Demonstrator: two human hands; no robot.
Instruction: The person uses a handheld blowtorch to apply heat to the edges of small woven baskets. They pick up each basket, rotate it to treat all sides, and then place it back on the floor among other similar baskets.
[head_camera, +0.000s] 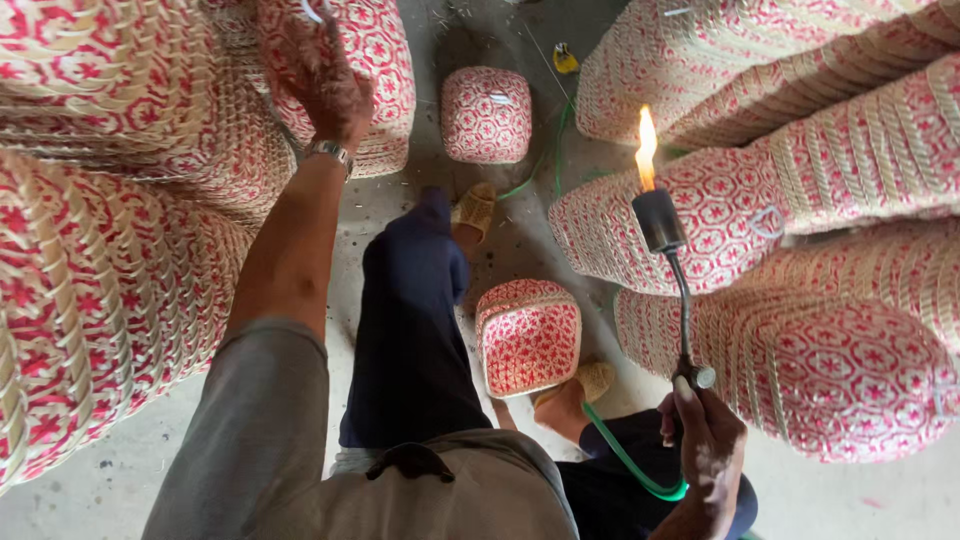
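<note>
Right hand (708, 440) fingers wrapped round lit torch (668, 262), at 4 o'clock, flame up, clear of baskets | left hand (322, 82) at 11 o'clock on basket (375, 60), finger state cannot tell | judged: singeing not started on this basket; stacks (800, 230) at 3 o'clock, finish unreadable.

Two hands: left hand (320, 85) up on a basket, right hand (705, 440) gripping one gas torch (665, 260), one flame (647, 150) lit. One green hose (625, 460) off the torch. One wristwatch (330, 152) on the left wrist. Red-and-cream woven baskets: three stacked around the left hand, left basket stack (110, 250); at least six piled beyond the right hand, right basket pile (800, 200), exact count unclear where they overlap and run out of view. Two small baskets on the floor between the hands: far one (487, 115), near one (530, 335). Two sandals (475, 208), (597, 380). One small yellow object (566, 58) on the floor, far from both hands.
</note>
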